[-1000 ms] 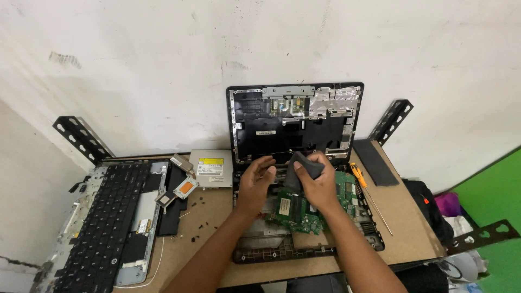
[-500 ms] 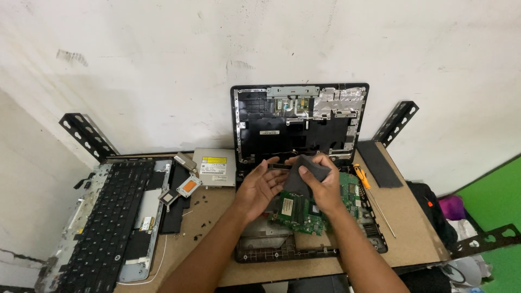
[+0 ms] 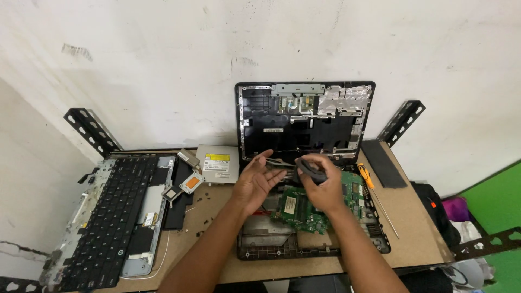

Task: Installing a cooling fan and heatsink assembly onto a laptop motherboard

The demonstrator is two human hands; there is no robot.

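Note:
My right hand (image 3: 324, 187) grips a small dark flat part (image 3: 310, 168) above the green circuit board (image 3: 304, 209) of an opened laptop base (image 3: 374, 228). My left hand (image 3: 255, 182) is held palm up just left of it, fingers spread and reaching toward the part, holding nothing. Behind both hands the laptop's stripped lid shell (image 3: 304, 122) leans against the white wall.
A removed keyboard panel (image 3: 108, 217) lies at the left. A silver optical drive (image 3: 218, 163), small metal parts (image 3: 187, 184) and loose screws sit between. An orange-handled screwdriver (image 3: 374, 195) and a black strip (image 3: 382, 163) lie at the right. Black brackets (image 3: 89, 130) hold the wooden tabletop (image 3: 418, 233).
My left hand has turned palm up and opened beside the dark part. The right hand keeps its grip. The view has shifted slightly.

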